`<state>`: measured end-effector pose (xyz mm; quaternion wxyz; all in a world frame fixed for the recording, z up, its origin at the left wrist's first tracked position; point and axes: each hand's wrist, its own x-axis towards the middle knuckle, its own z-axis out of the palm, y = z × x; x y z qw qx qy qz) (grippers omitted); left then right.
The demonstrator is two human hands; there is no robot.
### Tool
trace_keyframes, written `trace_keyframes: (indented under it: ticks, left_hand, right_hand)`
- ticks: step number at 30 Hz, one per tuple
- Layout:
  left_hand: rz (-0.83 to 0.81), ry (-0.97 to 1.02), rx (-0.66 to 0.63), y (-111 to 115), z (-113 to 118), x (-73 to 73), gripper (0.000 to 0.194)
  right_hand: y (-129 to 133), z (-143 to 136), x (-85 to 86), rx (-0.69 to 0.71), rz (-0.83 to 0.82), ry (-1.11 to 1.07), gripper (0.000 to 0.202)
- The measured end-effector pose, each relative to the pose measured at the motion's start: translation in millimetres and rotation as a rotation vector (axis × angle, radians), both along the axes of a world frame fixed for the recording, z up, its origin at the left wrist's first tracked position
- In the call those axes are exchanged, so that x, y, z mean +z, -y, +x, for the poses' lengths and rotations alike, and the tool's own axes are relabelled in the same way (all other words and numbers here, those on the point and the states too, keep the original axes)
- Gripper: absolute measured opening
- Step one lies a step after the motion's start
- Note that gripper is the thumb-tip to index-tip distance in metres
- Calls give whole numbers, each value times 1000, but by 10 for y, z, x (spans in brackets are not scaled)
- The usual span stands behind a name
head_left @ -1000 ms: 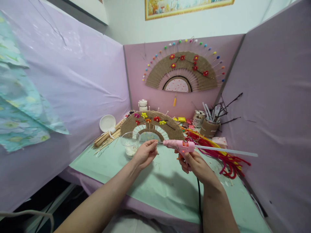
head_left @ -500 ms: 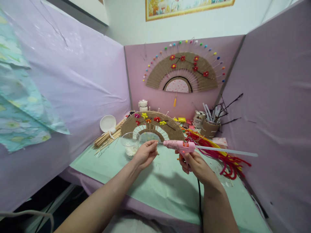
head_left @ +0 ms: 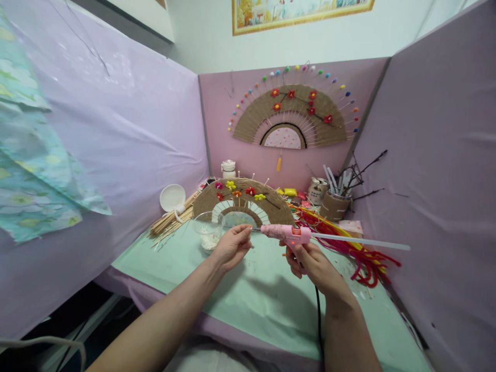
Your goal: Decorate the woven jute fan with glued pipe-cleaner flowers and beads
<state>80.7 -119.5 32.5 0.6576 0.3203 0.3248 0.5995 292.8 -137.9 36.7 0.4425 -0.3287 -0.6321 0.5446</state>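
Note:
My right hand (head_left: 313, 261) is wrapped round the grip of a pink hot glue gun (head_left: 281, 232), its nozzle facing left. A long translucent glue stick (head_left: 360, 241) sticks out of its back end, and a small red light glows on its body. My left hand (head_left: 234, 247) is closed in a pinch at the nozzle tip; what sits between its fingertips is too small to make out. Just behind my left hand stands a clear plastic cup (head_left: 208, 235) with small white bits in it. Farther back, a brown fan (head_left: 279, 206) with colourful flowers stands upright on the table.
A bundle of thin sticks (head_left: 170, 219) and a white paper plate (head_left: 172, 198) lie at the left. Red and yellow pipe cleaners (head_left: 356, 253) spread along the right. Behind them are a tin (head_left: 316, 192) and a brown pot (head_left: 335, 206) holding glue sticks and twigs. A black cord (head_left: 318, 320) trails down from the glue gun.

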Motion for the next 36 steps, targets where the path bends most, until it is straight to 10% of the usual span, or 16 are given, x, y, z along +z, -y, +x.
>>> trace_keyframes:
  ticks: [13,20,27,36]
  left_hand:
    - [26,-1,4,-15,-23,37,40]
    - [169,-163,148,-118,-315,658,41]
    - [390,-694,370,-902,-870,1425,31]
    - [319,-1100,343,-1363,-1209,1502,29]
  right_hand:
    - [32,6,51,34,-5,-1,52]
    - [-4,72,-68,39,8,-152,53]
    - [-6,64,-60,28,-3,-154,55]
    - [7,66,-16,16,-6,-146,58]
